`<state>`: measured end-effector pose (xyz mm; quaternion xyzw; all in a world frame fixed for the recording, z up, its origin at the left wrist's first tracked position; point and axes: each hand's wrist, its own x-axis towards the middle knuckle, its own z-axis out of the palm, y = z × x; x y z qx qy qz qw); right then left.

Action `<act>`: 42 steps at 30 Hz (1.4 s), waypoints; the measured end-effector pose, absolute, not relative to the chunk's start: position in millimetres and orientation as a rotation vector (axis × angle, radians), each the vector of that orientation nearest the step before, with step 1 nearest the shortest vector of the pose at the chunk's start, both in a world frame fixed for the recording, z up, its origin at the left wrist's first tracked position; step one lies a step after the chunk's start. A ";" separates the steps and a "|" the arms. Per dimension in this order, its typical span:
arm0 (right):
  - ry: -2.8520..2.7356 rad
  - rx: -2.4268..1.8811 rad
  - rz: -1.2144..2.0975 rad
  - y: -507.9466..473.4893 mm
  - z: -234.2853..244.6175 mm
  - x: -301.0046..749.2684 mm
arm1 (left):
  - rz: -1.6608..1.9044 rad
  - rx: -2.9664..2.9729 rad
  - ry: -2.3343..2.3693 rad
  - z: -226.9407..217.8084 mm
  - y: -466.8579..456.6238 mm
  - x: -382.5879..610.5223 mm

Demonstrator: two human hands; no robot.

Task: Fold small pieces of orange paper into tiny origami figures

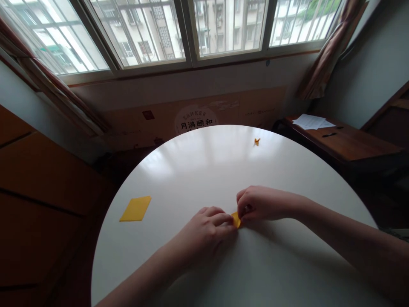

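On the round white table (207,166) both my hands meet over a small folded piece of yellow paper (236,219). My left hand (206,230) has its fingers curled and pinches the paper's left edge. My right hand (260,204) is closed on the paper from the right, pressing it to the tabletop. Most of the paper is hidden under my fingers. A flat yellow paper sheet (136,208) lies to the left, well apart from my hands. A tiny folded orange paper figure (257,141) stands near the table's far edge.
A dark wooden side table (348,143) at the right holds white papers (311,122) and a dark pen (329,134). A cardboard box with printed characters (198,117) leans against the wall under the window. Wooden furniture (38,192) stands at the left.
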<state>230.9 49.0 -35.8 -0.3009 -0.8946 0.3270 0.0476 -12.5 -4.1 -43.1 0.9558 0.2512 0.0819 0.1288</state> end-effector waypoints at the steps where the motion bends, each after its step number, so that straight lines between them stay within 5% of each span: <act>1: -2.728 -0.911 1.006 49.0 -36.8 232.9 | 0.230 2.770 0.736 -42.7 -6.7 -10.3; 42: -2.578 -1.162 1.072 38.6 -37.6 227.9 | 0.284 2.871 0.730 -57.9 -3.7 -1.8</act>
